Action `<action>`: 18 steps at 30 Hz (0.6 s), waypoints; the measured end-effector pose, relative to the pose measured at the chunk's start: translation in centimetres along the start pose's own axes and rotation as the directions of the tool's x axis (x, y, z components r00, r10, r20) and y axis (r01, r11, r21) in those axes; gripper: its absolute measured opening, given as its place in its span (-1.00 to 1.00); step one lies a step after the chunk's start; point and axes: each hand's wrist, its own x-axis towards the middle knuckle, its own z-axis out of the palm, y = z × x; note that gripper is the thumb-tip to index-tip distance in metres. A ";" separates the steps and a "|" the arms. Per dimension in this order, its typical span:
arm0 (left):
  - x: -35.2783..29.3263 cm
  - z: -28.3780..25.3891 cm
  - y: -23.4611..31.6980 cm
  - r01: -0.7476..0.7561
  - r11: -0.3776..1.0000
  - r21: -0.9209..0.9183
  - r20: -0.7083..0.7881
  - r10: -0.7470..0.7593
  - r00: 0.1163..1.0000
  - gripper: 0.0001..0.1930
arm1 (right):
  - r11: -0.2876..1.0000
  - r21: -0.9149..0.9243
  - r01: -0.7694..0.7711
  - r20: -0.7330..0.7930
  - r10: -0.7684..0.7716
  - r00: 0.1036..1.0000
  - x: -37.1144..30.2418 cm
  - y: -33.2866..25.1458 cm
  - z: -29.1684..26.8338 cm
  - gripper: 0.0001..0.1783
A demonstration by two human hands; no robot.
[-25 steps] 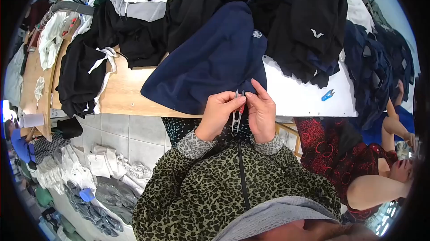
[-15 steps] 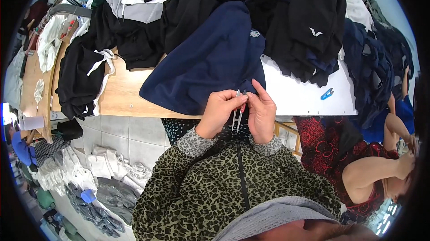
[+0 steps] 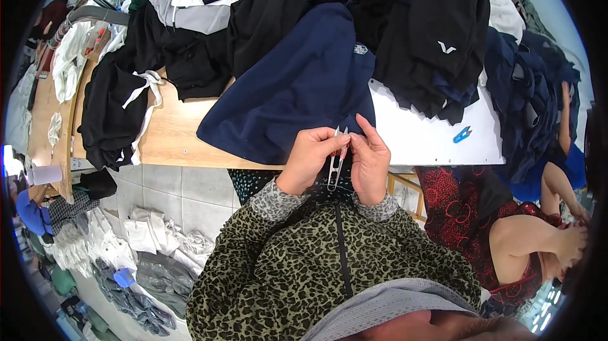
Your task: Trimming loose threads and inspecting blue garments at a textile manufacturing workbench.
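A pair of metal thread snips [image 3: 332, 179] with red on its arms is between my hands, blades pointing away from me and the spring bow toward me. My left hand [image 3: 306, 158] is closed on it, the thumb lying across the arms below the blades. My right hand [image 3: 368, 167] pinches at the snips' right arm with thumb and forefinger, while its other fingers stretch upward. Just beyond the fingertips lies a navy garment [image 3: 285, 88] with a small pale patch, spread over the table's front edge. My fingertips hide part of the snips.
Black garments [image 3: 437, 37] are heaped across the back of the table [image 3: 171, 138]. Blue snips [image 3: 462, 134] lie on the white surface to the right. A person in red-patterned clothing [image 3: 443, 214] sits at right. Bagged garments [image 3: 155, 277] cover the floor at left.
My hands and the snips stay almost in place. At the right, the other person's arms have shifted slightly.
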 end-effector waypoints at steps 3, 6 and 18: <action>0.1 0.0 0.0 0.004 1.000 0.002 0.006 -0.004 1.000 -0.87 | 1.000 -0.001 0.002 -0.002 -0.002 1.000 0.1 0.0 0.0 -0.59; 0.2 0.0 0.0 0.007 1.000 -0.009 0.006 -0.007 1.000 -0.87 | 1.000 0.006 0.002 -0.005 -0.002 1.000 0.1 -0.1 0.0 -0.59; 0.3 -0.1 -0.7 -0.017 1.000 -0.019 0.026 0.018 1.000 -0.88 | 1.000 0.019 -0.014 -0.034 0.014 0.999 -0.1 -0.5 0.3 -0.59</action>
